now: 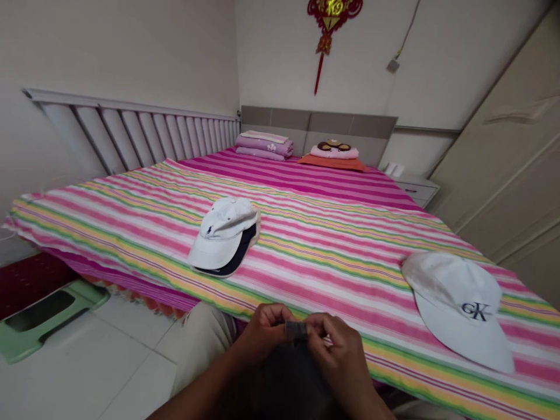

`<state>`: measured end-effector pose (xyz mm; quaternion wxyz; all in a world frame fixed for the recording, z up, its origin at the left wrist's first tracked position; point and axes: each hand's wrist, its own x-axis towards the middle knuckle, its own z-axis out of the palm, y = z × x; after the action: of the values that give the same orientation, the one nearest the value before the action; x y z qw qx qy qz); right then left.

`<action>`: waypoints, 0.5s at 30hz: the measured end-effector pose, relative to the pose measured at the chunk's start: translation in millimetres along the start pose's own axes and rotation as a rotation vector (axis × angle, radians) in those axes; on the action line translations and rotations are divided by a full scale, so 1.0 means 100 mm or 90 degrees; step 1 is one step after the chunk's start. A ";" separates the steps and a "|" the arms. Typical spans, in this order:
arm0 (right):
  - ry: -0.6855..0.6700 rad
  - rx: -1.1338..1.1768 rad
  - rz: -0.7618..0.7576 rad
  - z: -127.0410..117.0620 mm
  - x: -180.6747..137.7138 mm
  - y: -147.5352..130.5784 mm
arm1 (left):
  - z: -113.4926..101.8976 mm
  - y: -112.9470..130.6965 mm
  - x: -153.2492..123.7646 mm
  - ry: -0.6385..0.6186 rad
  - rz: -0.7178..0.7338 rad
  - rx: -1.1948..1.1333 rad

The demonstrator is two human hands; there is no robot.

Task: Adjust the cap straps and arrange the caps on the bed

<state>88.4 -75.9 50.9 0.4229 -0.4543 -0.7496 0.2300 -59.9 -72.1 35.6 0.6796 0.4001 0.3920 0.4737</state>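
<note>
Close to my body, my left hand and my right hand face each other with their fingers pinched. Between them they grip the ends of a short dark grey strap. It appears to belong to a dark cap, whose rounded body hangs below, dim and partly hidden by my hands. Ahead on the bed, a white cap with a small dark logo rests on a navy cap. To my right lies another white cap with black letters on its front.
A striped sheet covers the bed before me. Folded purple bedding and a pink pillow lie near the headboard. A green stool stands at floor level on the left; a white nightstand is beside the bed.
</note>
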 end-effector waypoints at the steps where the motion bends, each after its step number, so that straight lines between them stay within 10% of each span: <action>1: -0.032 0.126 0.124 0.02 0.00 0.01 | 0.00 0.00 0.00 -0.010 0.005 -0.007; 5: -0.090 0.461 0.360 0.05 0.01 0.03 | -0.01 -0.02 0.05 -0.010 -0.014 -0.021; 11: 0.000 -0.134 -0.176 -0.05 -0.01 0.04 | -0.06 -0.01 0.11 0.034 -0.035 -0.014; 15: 0.036 -0.384 -0.335 -0.03 -0.01 0.05 | -0.05 -0.01 0.13 0.034 -0.039 0.012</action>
<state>94.0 -74.3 48.7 0.3353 -0.3565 -0.8625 -0.1289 -61.6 -59.1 31.1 0.6791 0.3813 0.4266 0.4598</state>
